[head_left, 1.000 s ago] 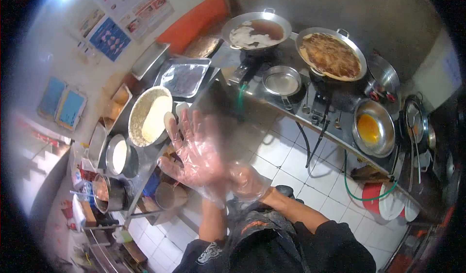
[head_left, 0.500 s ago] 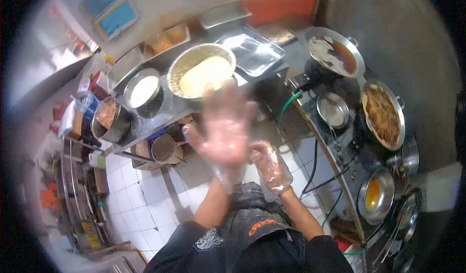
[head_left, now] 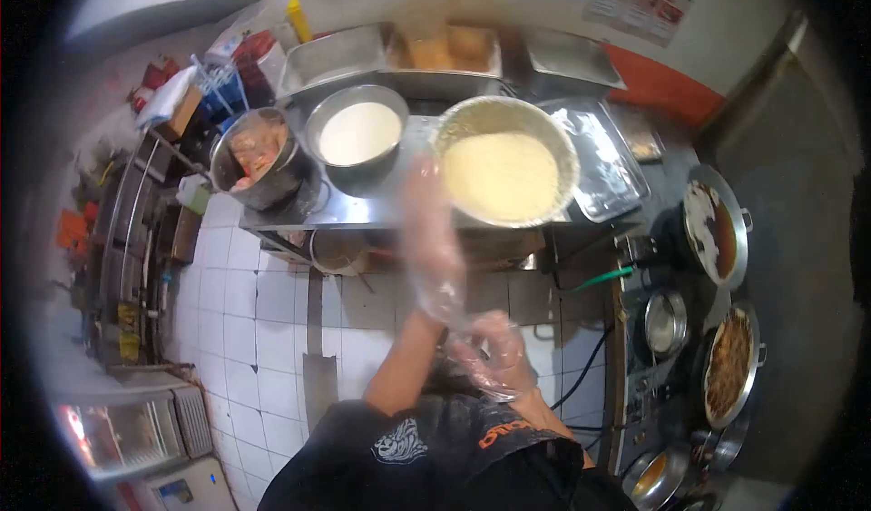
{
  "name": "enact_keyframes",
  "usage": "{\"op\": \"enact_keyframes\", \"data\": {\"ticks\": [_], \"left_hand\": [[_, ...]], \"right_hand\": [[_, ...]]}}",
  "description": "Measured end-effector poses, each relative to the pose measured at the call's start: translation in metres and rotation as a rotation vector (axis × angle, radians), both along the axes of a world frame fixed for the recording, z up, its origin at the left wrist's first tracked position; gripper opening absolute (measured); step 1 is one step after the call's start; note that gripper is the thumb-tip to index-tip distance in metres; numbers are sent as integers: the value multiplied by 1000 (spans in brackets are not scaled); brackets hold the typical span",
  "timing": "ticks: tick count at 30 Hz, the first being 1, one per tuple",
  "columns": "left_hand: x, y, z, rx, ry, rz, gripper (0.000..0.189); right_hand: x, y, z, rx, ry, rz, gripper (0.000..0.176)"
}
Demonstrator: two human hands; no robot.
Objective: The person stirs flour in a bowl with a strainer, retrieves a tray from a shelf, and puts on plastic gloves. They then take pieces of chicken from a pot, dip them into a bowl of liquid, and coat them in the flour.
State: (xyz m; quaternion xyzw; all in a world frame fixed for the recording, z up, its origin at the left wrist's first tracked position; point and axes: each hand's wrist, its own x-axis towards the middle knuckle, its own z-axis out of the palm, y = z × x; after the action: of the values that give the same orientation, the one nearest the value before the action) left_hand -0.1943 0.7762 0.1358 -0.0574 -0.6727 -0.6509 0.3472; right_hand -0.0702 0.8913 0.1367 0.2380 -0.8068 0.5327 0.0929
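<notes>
My left hand [head_left: 431, 230], in a clear plastic glove, is raised with its fingers stretched upward. It is turned edge-on, smeared by motion, and holds nothing that I can see. Just below it, my right hand [head_left: 499, 357] wears a similar clear glove. Its thumb and fingers are bent into a ring and pinch at the loose cuff [head_left: 445, 307] of the left glove. Beyond my hands on the steel table stand a large bowl of pale yellow flour-like powder [head_left: 502, 175], a bowl of creamy white liquid [head_left: 361, 132] and a pot of raw meat pieces [head_left: 259, 152].
Steel trays [head_left: 333, 57] line the wall, and a shiny flat tray [head_left: 599, 162] lies right of the powder. Along the right counter are a pan of dark oil [head_left: 726, 239], a pan of browned food [head_left: 729, 366] and a strainer [head_left: 665, 322]. A bucket [head_left: 337, 252] sits underneath.
The view has swung to the right, toward the steel table. My left hand has turned from palm-facing to edge-on. My right hand has moved against the left glove's cuff.
</notes>
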Motion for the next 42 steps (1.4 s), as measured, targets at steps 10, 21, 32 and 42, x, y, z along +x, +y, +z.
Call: {"op": "enact_keyframes", "data": {"ticks": [10, 21, 32, 42], "left_hand": [[-39, -96, -21, 48, -340, -200, 57], [-77, -203, -72, 604, -502, 482, 39], [-86, -327, -59, -182, -423, 780, 26], [-160, -387, -31, -988, -1123, 568, 26]], "right_hand": [[-128, -86, -7, 34, 228, 80, 29], [-192, -58, 13, 316, -31, 33, 11], [-251, 0, -90, 792, -12, 247, 66], [-296, -35, -88, 705, -252, 353, 74]]}}
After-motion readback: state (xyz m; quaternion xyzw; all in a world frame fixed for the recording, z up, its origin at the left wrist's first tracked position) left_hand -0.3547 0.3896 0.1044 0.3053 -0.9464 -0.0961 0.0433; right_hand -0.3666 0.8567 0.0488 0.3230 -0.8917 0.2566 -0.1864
